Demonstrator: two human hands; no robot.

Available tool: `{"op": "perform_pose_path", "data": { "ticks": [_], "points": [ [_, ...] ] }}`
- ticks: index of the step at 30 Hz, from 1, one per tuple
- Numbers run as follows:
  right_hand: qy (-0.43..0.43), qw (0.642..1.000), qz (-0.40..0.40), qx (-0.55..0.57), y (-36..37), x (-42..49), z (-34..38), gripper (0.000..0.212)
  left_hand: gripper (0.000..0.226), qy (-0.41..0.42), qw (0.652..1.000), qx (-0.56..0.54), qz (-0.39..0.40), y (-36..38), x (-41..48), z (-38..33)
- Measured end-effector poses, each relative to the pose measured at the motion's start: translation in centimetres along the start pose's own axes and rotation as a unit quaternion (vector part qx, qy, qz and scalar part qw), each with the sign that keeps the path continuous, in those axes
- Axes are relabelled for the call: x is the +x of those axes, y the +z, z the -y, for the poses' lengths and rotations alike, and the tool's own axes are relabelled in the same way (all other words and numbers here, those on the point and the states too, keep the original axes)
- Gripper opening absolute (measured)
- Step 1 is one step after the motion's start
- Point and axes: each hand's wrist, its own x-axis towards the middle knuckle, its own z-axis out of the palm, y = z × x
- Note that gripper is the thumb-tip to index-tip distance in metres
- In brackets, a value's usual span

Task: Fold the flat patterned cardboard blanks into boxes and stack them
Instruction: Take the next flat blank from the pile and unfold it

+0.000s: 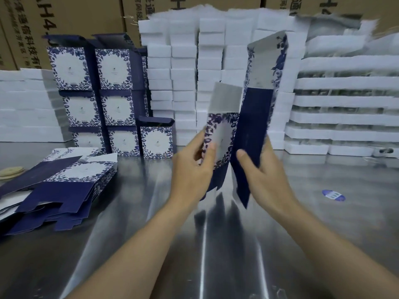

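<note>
Head view. Left hand: grip closed on the blank, thumb across the patterned face, fingers behind the 9 o'clock edge. Right hand: grip closed on the same blank, thumb on the navy panel, fingers wrapped behind the 3 o'clock edge.

Blank held clear above the tabletop, at frame centre. Long axis near vertical, top end leaning slightly toward 1 o'clock, bottom flaps pointing toward 6 o'clock. Partly opened: two panels stand apart in a narrow V. Left panel shows a white field ringed by blue floral print with a plain grey-white flap above it. Right panel is solid navy below, white with blue flowers at the top. Image blurred here; fine print unreadable.

Flat blanks lie in a loose pile on the tabletop at 9 o'clock of the hands, navy flaps toward the camera. Folded boxes stand stacked in columns at 10 o'clock, printed fronts facing the camera. White foam trays are piled behind, from 9 to 3 o'clock. Brown cartons form the back wall. Blue oval sticker on the tabletop at 3 o'clock.
</note>
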Motion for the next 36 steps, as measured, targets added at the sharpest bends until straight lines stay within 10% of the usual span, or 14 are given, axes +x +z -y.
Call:
{"op": "perform_pose_path", "data": {
  "ticks": [6,13,18,27,32,36],
  "points": [
    [-0.009,0.999,0.043,-0.013,1.1,-0.1,-0.2,0.082,0.041,-0.005,0.995,-0.098,0.032,2.2,-1.2,-1.5],
    [0.079,0.988,-0.021,0.134,-3.4,2.0,0.7,0.014,0.015,-0.183,0.951,-0.221,-0.115,-2.0,2.7,-0.3],
    [0.251,0.931,0.072,0.256,-6.5,2.8,1.4,0.047,0.017,-0.278,0.912,-0.297,-0.056,-3.9,3.5,0.4],
    [0.326,0.826,0.15,0.434,-2.0,1.4,-1.1,0.045,0.036,-0.441,0.806,-0.383,0.098,0.0,1.1,0.1],
    [0.324,0.825,0.169,0.431,-0.4,1.0,-1.8,0.051,0.03,-0.452,0.785,-0.406,0.121,0.9,0.7,0.2],
    [0.342,0.869,0.076,0.35,-2.8,2.3,-1.3,0.042,0.028,-0.367,0.884,-0.288,-0.03,-1.4,2.6,1.3]
  ]
}}
